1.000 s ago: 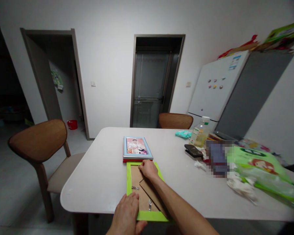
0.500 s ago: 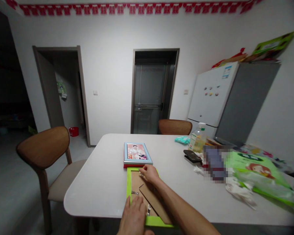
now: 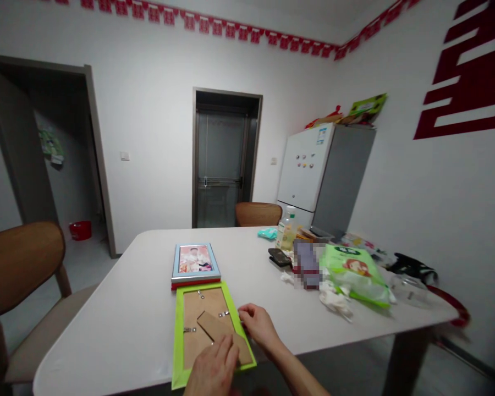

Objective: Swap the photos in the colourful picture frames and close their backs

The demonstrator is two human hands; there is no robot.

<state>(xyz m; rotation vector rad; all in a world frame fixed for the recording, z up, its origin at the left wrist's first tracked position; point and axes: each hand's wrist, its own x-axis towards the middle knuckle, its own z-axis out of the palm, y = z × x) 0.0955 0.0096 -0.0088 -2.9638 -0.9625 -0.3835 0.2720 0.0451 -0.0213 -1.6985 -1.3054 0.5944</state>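
Observation:
A green picture frame [image 3: 179,341] lies face down on the table, showing its brown backing board [image 3: 192,308], a brown stand flap [image 3: 214,325] set aslant and small metal clips [image 3: 224,314]. My left hand [image 3: 214,363] rests on the lower part of the back, its fingers laid flat over the flap. At the right edge of the frame is my right hand [image 3: 260,328], with its fingers bent in and thumb close to them; whatever is between the fingertips is hidden. Just beyond the green frame, a light blue picture frame [image 3: 196,272] holding a photo lies on a red-edged one [image 3: 190,284].
On the right of the white table [image 3: 119,324] stand a bottle [image 3: 286,228], a black object [image 3: 279,257], a green tissue pack [image 3: 355,275] and crumpled tissues [image 3: 334,302]. A wooden chair [image 3: 25,258] is at the left, another chair [image 3: 258,213] at the far side.
The view has swung right. My right hand has moved from the clip at the frame's far end to its right edge. My left hand has shifted from the left side onto the flap.

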